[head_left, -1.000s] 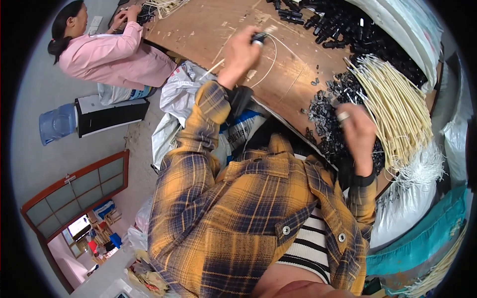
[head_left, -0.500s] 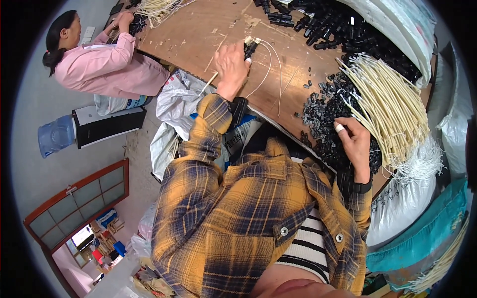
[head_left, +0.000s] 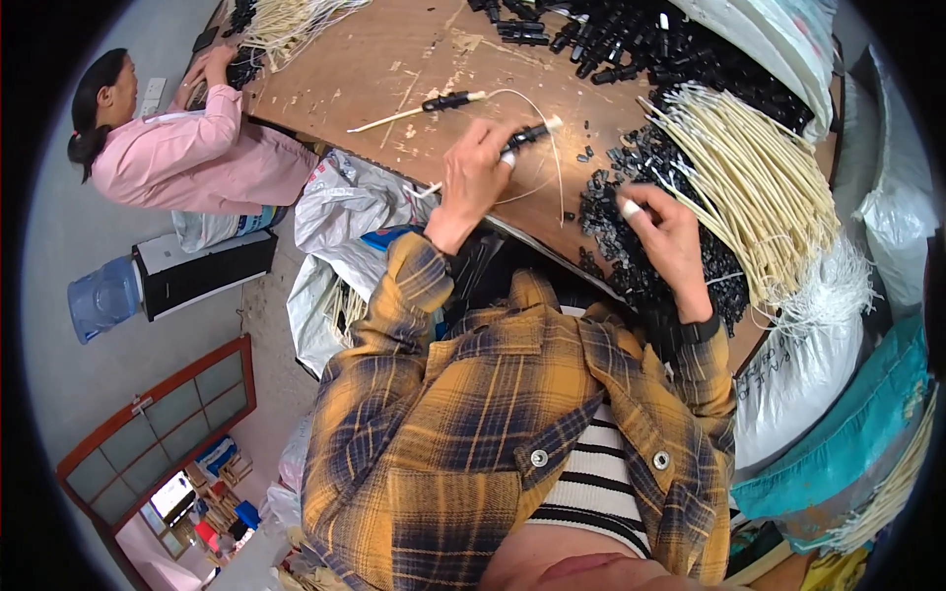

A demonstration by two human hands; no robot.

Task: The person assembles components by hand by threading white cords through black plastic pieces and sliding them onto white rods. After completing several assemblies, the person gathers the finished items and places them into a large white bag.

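My left hand is closed round a black plastic connector with a cream sleeved wire running through it. A cream tip shows at its far end, and the other end pokes out by my wrist. Just beyond, a second cream wire lies on the table with its own black connector; a thin white strand loops from it. My right hand hovers at the heap of small black plastic pieces, thumb and forefinger pinched. Whatever is between those fingertips is too small to make out. White tape wraps the right thumb.
On the right lies a thick bundle of cream sleeved wires. Many black connectors are heaped at the far side, beside a white sack. A co-worker in pink works at the wooden table's far left.
One wire with its connector now lies apart on the table, beyond my left hand. That hand has come nearer with the other connector. My right fingertips have lifted slightly at the heap.
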